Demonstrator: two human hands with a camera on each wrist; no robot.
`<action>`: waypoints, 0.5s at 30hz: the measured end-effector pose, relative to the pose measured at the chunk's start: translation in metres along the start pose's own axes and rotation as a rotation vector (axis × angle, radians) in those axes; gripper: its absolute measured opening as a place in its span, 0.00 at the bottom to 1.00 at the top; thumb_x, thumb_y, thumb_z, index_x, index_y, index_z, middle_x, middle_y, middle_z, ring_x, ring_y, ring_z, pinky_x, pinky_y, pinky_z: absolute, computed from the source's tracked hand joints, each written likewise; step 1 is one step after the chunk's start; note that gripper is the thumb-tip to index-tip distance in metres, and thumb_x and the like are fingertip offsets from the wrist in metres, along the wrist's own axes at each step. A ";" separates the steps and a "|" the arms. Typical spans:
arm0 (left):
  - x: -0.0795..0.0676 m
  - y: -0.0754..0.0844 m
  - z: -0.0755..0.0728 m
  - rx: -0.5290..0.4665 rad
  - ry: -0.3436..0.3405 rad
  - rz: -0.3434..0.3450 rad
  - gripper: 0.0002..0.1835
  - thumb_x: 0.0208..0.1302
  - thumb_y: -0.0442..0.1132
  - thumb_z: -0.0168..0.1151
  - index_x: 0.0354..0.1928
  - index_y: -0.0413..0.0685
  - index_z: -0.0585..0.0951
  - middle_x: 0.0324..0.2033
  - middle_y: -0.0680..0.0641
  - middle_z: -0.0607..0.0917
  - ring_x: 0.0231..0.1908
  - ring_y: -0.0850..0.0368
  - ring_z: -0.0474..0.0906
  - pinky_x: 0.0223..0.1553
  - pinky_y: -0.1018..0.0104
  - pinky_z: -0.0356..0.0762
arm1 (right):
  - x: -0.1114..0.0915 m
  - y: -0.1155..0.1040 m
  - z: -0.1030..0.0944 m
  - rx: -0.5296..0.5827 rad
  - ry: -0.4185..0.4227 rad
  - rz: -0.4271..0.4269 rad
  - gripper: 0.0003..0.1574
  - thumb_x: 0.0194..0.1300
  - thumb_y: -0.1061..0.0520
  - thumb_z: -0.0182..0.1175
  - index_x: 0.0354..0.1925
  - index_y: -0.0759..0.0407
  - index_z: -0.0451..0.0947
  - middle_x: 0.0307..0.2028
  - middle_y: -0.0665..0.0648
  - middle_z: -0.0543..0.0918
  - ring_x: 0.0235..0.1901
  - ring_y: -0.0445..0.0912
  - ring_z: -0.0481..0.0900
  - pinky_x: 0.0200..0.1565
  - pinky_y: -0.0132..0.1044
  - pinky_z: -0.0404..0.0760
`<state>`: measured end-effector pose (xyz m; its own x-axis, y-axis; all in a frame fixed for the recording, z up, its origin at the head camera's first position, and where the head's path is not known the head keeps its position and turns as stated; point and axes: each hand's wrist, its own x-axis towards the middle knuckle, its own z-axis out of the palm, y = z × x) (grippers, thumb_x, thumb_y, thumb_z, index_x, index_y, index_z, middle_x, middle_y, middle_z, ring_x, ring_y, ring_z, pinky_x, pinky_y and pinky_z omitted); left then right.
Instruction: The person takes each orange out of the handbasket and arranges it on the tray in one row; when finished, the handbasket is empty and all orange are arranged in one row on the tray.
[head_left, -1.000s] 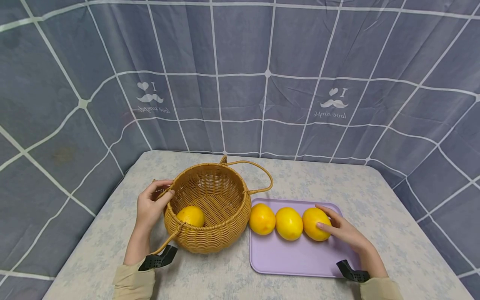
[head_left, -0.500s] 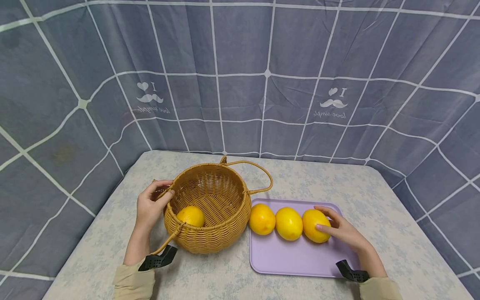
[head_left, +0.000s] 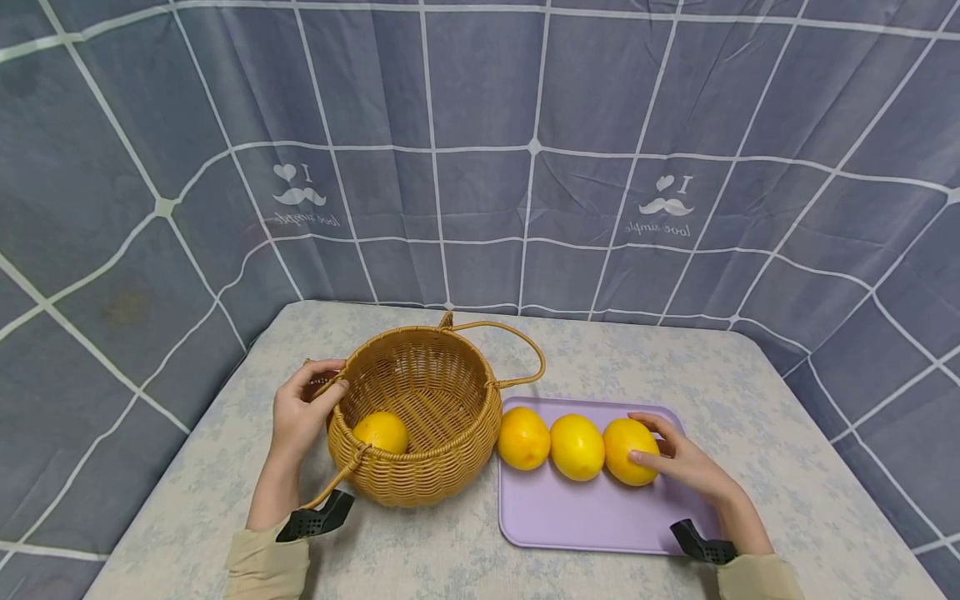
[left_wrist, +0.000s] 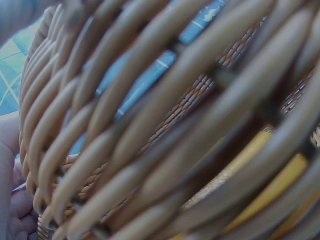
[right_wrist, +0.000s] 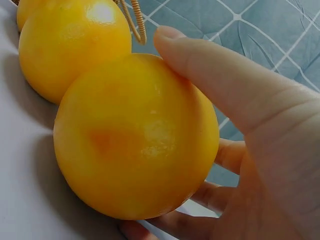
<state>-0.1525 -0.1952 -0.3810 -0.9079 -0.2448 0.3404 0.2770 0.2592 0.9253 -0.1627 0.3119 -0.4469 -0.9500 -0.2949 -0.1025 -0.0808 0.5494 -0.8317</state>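
Observation:
On the left of the table, a round wicker basket (head_left: pixel 423 483) stands with one yellow lemon (head_left: pixel 382 432) inside. My left hand (head_left: pixel 298 410) grips the basket's left rim, thumb over the edge. Close up in the left wrist view are the basket's woven strands (left_wrist: pixel 150 130), with yellow showing through the gaps. Three more lemons lie in a row on a purple tray (head_left: pixel 585 521): a left one (head_left: pixel 524 438), a middle one (head_left: pixel 577 447) and a right one (head_left: pixel 628 452). Around the right lemon (right_wrist: pixel 135 137), my right hand (head_left: pixel 690 458) has its thumb and fingers; it still sits on the tray.
The basket's far handle (head_left: pixel 536 354) leans out to the right, over the tray's back left corner. Its near handle (head_left: pixel 337 479) hangs toward my left wrist. A pale patterned cloth (head_left: pixel 420 550) covers the table, and a blue-grey checked curtain (head_left: pixel 480 192) encloses it behind.
My right hand and the lemon in it have shifted very slightly left, toward the middle lemon. The left hand and the basket keep their places.

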 end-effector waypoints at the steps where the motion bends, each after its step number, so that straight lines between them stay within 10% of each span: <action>1: 0.000 0.000 0.000 -0.003 0.000 0.001 0.13 0.60 0.25 0.57 0.47 0.29 0.78 0.43 0.42 0.78 0.42 0.63 0.73 0.43 0.79 0.73 | 0.000 0.000 0.000 -0.006 -0.006 -0.002 0.41 0.62 0.52 0.61 0.68 0.57 0.57 0.62 0.66 0.64 0.54 0.62 0.69 0.53 0.64 0.66; 15: 0.000 0.000 0.000 0.001 -0.002 0.007 0.13 0.60 0.25 0.58 0.48 0.29 0.78 0.44 0.41 0.78 0.43 0.63 0.73 0.44 0.78 0.73 | -0.003 -0.003 0.001 -0.072 0.003 -0.042 0.46 0.61 0.52 0.62 0.72 0.53 0.52 0.64 0.69 0.60 0.56 0.61 0.66 0.55 0.63 0.66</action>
<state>-0.1523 -0.1952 -0.3815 -0.9065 -0.2415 0.3463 0.2827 0.2620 0.9227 -0.1590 0.3108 -0.4446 -0.9462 -0.3168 -0.0664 -0.1421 0.5910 -0.7940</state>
